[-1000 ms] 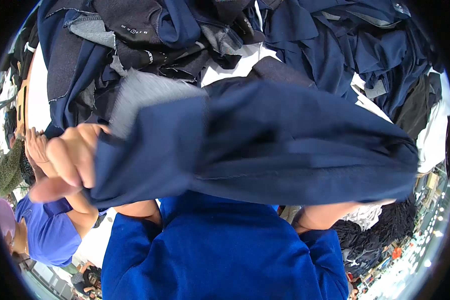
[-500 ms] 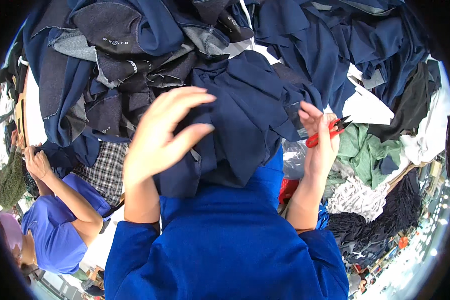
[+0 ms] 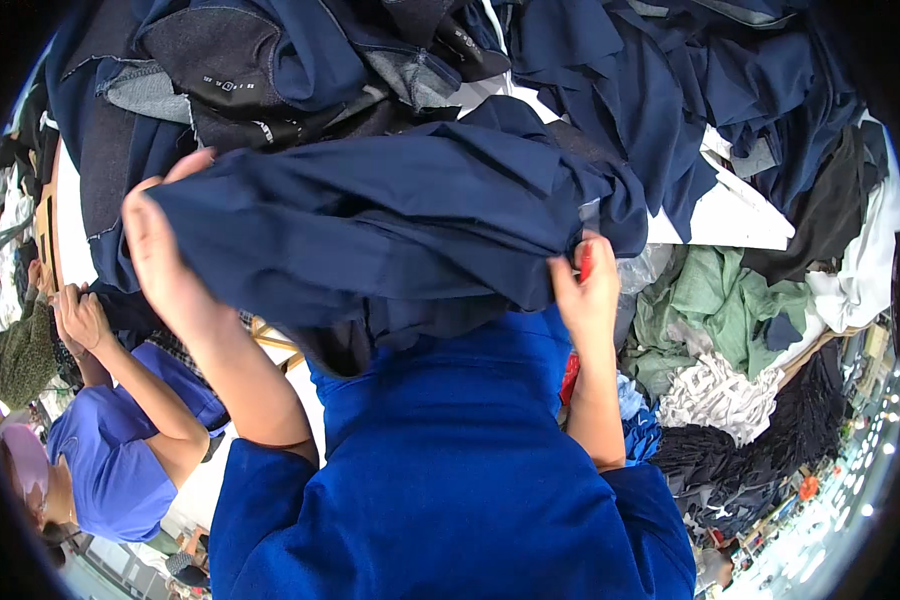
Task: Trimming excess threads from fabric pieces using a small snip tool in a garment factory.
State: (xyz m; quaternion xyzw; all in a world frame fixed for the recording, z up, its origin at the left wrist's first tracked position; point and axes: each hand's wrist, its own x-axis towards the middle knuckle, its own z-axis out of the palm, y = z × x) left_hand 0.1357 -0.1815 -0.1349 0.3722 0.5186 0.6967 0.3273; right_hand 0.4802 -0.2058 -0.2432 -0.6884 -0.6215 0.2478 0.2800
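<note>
A navy cloth garment (image 3: 400, 220) is stretched sideways in front of my body. At its left end my left hand (image 3: 165, 245) grips the edge, slightly blurred, with some fingertips showing past the cloth. The right end is pinched by my right hand (image 3: 587, 290), close to a small pale tag on the cloth. Red-handled thread snips (image 3: 586, 260) stay tucked in that same hand; only a bit of red shows and the blades are hidden.
Navy and dark garments (image 3: 230, 60) heap along the far side, with more navy cloth (image 3: 660, 90) at far right. Green fabric (image 3: 730, 300), white strips (image 3: 720, 395) and dark strips (image 3: 760, 460) pile at right. A co-worker in purple (image 3: 120, 455) handles cloth at left.
My left hand has gone from empty and spread to holding the garment's end, moved left. My right hand has closed on the cloth, snips still in it. The garment is now stretched out.
</note>
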